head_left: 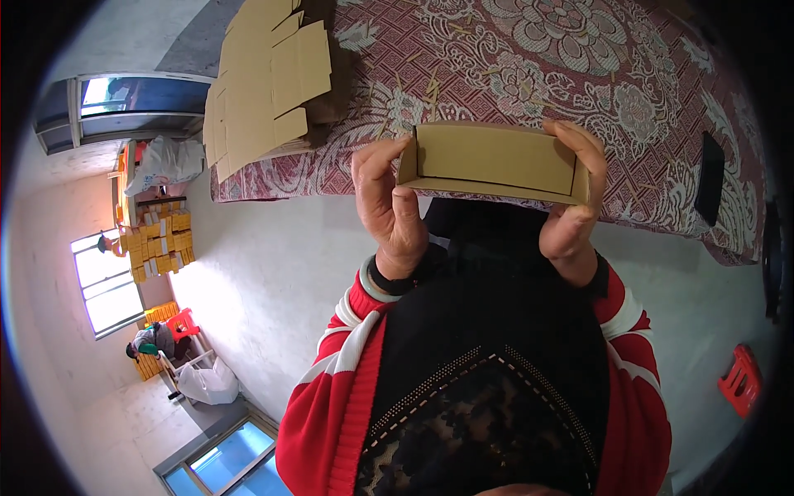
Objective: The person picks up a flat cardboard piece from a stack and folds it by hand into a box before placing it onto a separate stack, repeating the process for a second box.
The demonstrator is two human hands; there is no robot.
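A small brown cardboard box (496, 157), partly folded up with its long side open toward me, is held up at the near edge of the table. My left hand (387, 198) grips its left end, thumb in front and fingers behind. Around the right end my right hand (576, 194) is closed, with fingertips over the top corner and the thumb low at the front. Up and to the left of my left hand lies a stack of flat cardboard blanks (265, 91) with slotted flaps.
A red and white patterned cloth (571, 83) covers the table, strewn with thin cardboard scraps (432, 87). A flat black object (710, 178) lies at its right edge. On the floor stands a red stool (740, 380). Far left are stacked yellow boxes (161, 240) and a seated person (153, 339).
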